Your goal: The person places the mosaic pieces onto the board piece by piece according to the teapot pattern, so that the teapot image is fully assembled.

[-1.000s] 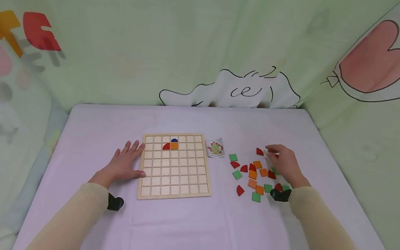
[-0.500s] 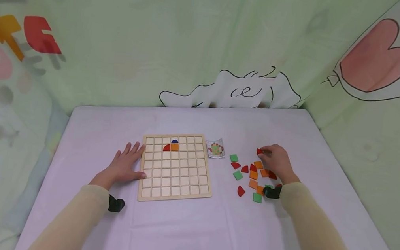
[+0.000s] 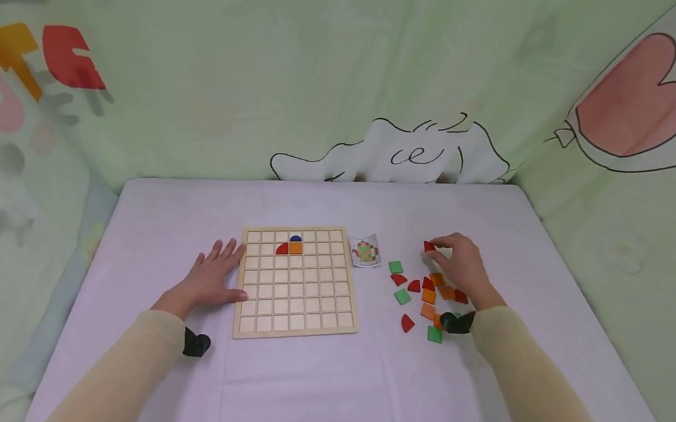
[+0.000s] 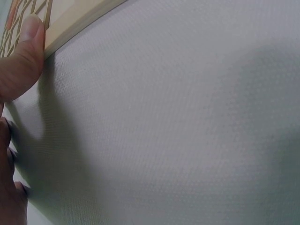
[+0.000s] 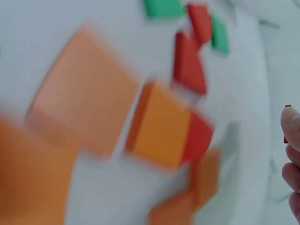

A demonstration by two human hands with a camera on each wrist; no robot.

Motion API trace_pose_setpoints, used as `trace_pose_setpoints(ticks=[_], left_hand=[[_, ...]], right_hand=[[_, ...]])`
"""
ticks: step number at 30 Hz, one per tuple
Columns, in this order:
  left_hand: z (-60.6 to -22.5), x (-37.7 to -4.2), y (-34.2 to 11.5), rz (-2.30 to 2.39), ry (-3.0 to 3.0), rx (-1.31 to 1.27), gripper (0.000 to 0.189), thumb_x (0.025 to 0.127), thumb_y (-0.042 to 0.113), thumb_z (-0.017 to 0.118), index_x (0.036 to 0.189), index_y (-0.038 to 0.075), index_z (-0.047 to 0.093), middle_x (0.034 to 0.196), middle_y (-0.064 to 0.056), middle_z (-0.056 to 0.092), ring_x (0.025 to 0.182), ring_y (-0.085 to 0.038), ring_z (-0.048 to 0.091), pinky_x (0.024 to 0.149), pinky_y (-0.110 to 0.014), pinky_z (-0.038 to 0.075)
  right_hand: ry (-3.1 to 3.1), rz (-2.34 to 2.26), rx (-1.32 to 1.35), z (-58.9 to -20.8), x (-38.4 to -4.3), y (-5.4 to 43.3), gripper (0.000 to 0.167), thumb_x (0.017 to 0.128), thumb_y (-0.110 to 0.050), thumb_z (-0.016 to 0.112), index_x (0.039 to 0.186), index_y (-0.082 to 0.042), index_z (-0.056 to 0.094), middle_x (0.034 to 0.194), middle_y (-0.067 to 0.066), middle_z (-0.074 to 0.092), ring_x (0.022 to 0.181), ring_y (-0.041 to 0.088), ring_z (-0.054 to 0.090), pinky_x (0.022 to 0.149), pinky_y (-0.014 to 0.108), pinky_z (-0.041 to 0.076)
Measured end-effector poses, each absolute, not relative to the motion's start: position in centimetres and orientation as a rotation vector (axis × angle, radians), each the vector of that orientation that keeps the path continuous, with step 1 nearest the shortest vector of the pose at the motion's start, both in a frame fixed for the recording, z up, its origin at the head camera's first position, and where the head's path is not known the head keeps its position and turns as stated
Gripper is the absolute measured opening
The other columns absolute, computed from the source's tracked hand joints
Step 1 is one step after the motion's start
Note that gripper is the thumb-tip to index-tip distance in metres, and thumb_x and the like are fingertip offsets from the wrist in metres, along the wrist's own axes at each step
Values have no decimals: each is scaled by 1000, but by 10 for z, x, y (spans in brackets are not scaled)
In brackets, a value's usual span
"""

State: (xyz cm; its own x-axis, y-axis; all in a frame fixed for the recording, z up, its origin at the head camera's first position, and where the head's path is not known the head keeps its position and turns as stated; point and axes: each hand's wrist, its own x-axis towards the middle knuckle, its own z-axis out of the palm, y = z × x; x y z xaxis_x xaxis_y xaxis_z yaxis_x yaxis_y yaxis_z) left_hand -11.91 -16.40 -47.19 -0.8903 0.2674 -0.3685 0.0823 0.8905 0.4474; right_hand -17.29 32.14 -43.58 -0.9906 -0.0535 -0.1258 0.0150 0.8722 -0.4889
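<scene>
My left hand [image 3: 211, 279] lies with fingers spread at the left edge of a wooden grid board [image 3: 298, 301]; in the left wrist view its thumb [image 4: 28, 49] rests on the frame. Between thumb and fingers my right hand [image 3: 464, 263] pinches a red quarter-circle tile [image 3: 429, 246], lifted off the table beyond the loose tiles. Only a sliver of that tile shows in the right wrist view. Near the board's top sit a blue half-circle tile [image 3: 296, 239], an orange square tile [image 3: 295, 248] and another red quarter-circle tile [image 3: 283, 249].
Loose orange tiles [image 3: 428, 311], green tiles [image 3: 402, 297] and red tiles [image 3: 407, 323] lie scattered right of the board, some under my right forearm. A small printed pattern card [image 3: 364, 251] lies beside the board's upper right corner. Curtains hang behind the table.
My right hand has closed its fingertips on the red quarter-circle tile at the far side of the pile and lifted it slightly, leftward. The left hand stays put.
</scene>
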Motion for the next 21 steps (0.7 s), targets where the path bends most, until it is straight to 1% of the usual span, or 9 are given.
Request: trace_pose_setpoints(ticks=[5,11,17,21], left_hand=[[-472,-119,-164,610,2625,262,105,89,41,77,164,5,13,171,-22,3,158,-46,-5,125,-68,1],[-474,-120,-167,610,2628,269,105,89,43,77,164,5,14,171,-22,4,158,-47,-4,124,-69,1],[-476,-118,-167,619,2629,276,106,88,44,78,164,5,15,171,-22,6,158,-47,-3,124,-69,2],[-475,-118,-167,617,2632,276,105,88,44,78,164,5,15,171,-21,6,158,-46,-2,125,-68,2]], right_hand=[[2937,-810,-176,-426,-179,287,33,98,-15,69,128,0,68,127,22,64,124,41,53,108,57,48],[2925,-827,-369,-422,-186,225,31,94,-15,75,122,-2,73,122,18,68,121,37,58,107,53,49],[2842,-797,-438,-434,-190,171,28,94,-16,75,119,-4,75,117,13,69,117,32,59,103,46,52],[2806,-766,-464,-444,-193,145,26,94,-17,75,116,-4,76,115,11,70,113,28,60,100,43,53]])
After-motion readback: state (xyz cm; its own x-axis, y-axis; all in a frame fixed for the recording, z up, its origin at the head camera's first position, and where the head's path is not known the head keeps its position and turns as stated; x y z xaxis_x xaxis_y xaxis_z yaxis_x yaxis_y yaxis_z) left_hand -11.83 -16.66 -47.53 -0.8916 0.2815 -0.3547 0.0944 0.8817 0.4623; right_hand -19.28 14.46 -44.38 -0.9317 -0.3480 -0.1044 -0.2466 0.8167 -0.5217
